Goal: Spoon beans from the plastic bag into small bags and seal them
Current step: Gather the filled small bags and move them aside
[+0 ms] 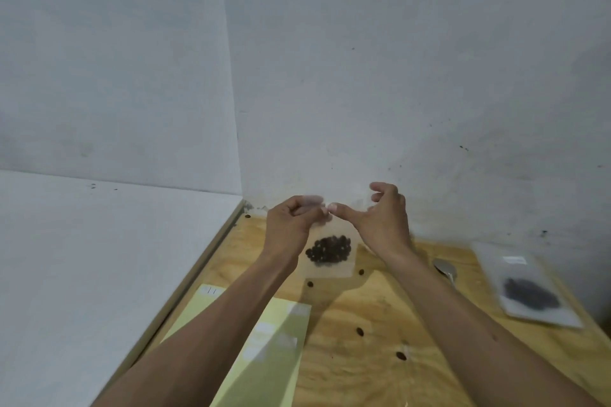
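Note:
A small clear bag (330,261) with a clump of dark beans (329,249) in its lower half hangs upright above the wooden table (373,324). My left hand (291,225) pinches the bag's top left edge. My right hand (380,218) pinches the top right edge between thumb and curled fingers, its thumb tip meeting the left hand's fingers. The large plastic bag (525,284) of dark beans lies flat at the right. A metal spoon (446,269) lies between it and my right forearm.
Several loose beans (359,331) are scattered on the wood. A yellow-green sheet with small clear bags (264,340) lies under my left forearm. White walls meet in a corner close behind the table; a white surface (99,258) lies to the left.

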Available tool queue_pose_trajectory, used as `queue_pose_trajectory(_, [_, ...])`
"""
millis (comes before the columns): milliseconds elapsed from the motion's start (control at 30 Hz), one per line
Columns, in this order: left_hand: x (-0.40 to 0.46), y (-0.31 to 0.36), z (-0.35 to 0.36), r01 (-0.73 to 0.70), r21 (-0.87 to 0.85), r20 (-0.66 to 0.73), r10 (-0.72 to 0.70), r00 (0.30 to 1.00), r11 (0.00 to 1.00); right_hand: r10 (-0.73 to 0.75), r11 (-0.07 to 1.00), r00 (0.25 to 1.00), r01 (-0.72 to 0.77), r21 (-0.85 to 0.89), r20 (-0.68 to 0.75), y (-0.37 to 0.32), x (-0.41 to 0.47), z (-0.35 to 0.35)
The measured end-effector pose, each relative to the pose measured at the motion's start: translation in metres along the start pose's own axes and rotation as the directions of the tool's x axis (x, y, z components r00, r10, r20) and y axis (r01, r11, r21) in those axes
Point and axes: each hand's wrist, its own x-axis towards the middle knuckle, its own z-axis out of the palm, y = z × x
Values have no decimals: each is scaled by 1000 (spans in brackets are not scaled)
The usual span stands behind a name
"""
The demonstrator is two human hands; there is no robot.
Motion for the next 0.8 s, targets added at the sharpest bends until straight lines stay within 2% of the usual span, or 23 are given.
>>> queue_pose_trajectory(67, [-1,2,3,10,-17,24,-9,1000,1000,77,990,992,-88,114,95,5,4,-7])
queue_pose_trajectory(167, [-3,2,7,29,-9,76,-28,997,1000,61,952,963,-136,276,262,10,6,-17])
queue_pose_trajectory(300, [-2,-1,11,32,-17,122,-30,992,999,20,919,979,-98,383,203,11,3,-21])
queue_pose_trajectory(433, [1,-2,16,0,44,71,-4,997,999,-2,951,974,-69,303,227,14,5,-25])
queue_pose_trajectory(800, [8,-14,28,69,57,40,-71,997,996,-62,995,951,34,97,304,30,11,-40])
